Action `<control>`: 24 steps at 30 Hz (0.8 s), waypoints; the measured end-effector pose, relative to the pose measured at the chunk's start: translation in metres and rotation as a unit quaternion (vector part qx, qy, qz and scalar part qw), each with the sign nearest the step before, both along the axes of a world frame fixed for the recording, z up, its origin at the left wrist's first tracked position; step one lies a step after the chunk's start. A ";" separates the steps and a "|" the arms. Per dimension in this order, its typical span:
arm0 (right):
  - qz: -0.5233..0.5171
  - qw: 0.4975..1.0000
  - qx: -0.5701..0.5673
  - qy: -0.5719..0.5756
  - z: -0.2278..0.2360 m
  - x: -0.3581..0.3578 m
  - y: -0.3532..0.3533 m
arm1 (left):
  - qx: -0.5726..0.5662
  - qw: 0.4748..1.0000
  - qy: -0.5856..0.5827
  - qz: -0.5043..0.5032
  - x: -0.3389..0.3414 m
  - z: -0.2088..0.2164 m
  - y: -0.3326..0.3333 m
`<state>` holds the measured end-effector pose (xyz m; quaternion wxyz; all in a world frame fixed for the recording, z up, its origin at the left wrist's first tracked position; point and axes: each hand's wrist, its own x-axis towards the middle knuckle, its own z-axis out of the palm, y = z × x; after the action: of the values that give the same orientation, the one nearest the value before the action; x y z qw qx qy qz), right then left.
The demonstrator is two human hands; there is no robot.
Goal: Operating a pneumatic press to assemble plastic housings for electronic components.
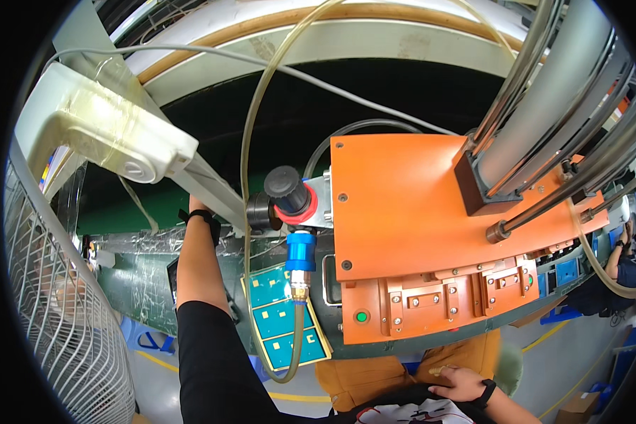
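Observation:
My left arm stretches forward past the left side of the orange press. Only a sliver of my left hand (195,203) shows above the black wristband; a grey beam (215,194) hides the fingers, so what they touch cannot be seen. My right hand (462,385) lies on my lap over the brown trousers, fingers loosely stretched and holding nothing; one fingertip looks covered in something pale yellow. The orange press (403,205) stands in front of me, with metal fixture blocks and a green button (362,317) on its front. Beside it, a blue-green panel board (273,321) leans over the bench edge.
A black-knobbed air regulator (285,185) with a blue coupling (301,251) and looping clear hose juts from the press's left. A white fan (85,339) stands at left, below a pale machine arm (113,127). Metal rods and cylinders (544,120) rise at right. People sit at far right.

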<state>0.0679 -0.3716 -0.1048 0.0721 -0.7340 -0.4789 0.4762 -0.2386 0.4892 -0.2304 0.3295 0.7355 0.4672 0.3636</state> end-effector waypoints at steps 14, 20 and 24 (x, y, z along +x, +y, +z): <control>0.053 0.980 0.191 0.032 -0.029 -0.008 0.024 | 0.188 0.822 0.397 0.362 -0.349 0.101 -0.198; 0.025 0.961 0.254 0.105 -0.036 -0.021 0.015 | 0.068 0.845 0.297 0.439 -0.395 0.054 -0.322; 0.036 0.956 0.281 0.077 -0.029 -0.018 0.008 | 0.052 0.861 0.245 0.442 -0.361 0.042 -0.330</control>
<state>0.0504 -0.3635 -0.1334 0.2954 -0.6273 -0.6124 0.3797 -0.5999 0.1590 -0.1887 -0.0292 0.5332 0.7893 0.3031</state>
